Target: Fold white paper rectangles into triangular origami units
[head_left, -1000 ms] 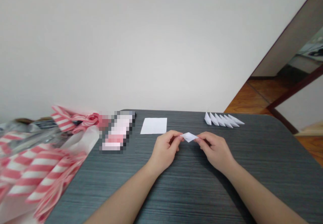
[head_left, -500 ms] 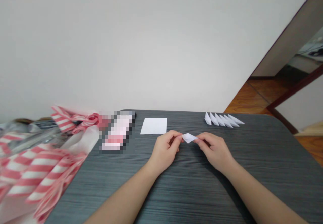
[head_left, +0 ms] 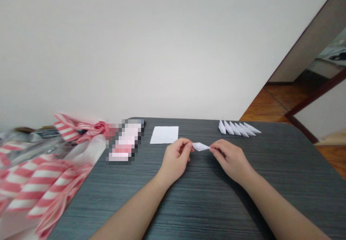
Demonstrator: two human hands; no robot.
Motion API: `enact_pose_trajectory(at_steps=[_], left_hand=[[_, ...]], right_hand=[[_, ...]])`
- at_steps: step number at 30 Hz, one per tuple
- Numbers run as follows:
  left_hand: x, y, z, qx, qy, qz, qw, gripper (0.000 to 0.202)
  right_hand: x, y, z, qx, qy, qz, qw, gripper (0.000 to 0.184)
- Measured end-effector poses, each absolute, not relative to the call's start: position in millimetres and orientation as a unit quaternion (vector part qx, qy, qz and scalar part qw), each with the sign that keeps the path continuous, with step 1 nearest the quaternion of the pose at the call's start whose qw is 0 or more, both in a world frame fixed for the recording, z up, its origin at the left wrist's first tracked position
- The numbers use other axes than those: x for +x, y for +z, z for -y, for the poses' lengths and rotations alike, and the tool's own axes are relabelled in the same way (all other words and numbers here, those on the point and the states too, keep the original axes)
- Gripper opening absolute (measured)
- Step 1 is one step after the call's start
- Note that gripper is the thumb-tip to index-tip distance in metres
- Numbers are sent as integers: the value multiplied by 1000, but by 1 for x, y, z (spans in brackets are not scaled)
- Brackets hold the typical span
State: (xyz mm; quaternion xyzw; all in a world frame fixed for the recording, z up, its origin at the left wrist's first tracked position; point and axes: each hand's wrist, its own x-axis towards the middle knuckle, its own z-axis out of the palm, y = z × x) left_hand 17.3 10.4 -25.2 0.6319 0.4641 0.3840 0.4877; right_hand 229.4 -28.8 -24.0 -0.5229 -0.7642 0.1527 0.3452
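Between my two hands is a small folded white paper (head_left: 200, 147), a narrow pointed diamond held just above the dark table (head_left: 173, 204). My left hand (head_left: 177, 159) pinches its left tip between thumb and fingers. At the opposite tip, my right hand (head_left: 229, 160) grips the paper the same way. Beyond my left hand lies a flat white paper sheet (head_left: 164, 134). Several folded white paper pieces (head_left: 238, 128) of similar pointed shape lie overlapping in a row at the back right of the table.
A pixelated phone-like object (head_left: 126, 139) lies at the table's left edge. Red-and-white striped cloth (head_left: 45, 178) and clear plastic are heaped left of the table. A pale wall (head_left: 167, 52) rises behind it, and wooden floor (head_left: 259, 105) shows at the right.
The folded paper looks longer and flatter between my fingers, where it was a broader diamond. My hands have moved slightly apart, each still holding one tip.
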Motion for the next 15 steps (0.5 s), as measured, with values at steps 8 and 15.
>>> enact_pose_trajectory(at_steps=[8, 15], left_hand=[[17, -22, -11, 637, 372, -467, 488, 22], [18, -25, -10, 627, 376, -465, 499, 23]], right_hand=[[231, -18, 30, -516, 124, 801, 276, 15], [230, -13, 32, -523, 117, 807, 247, 16]])
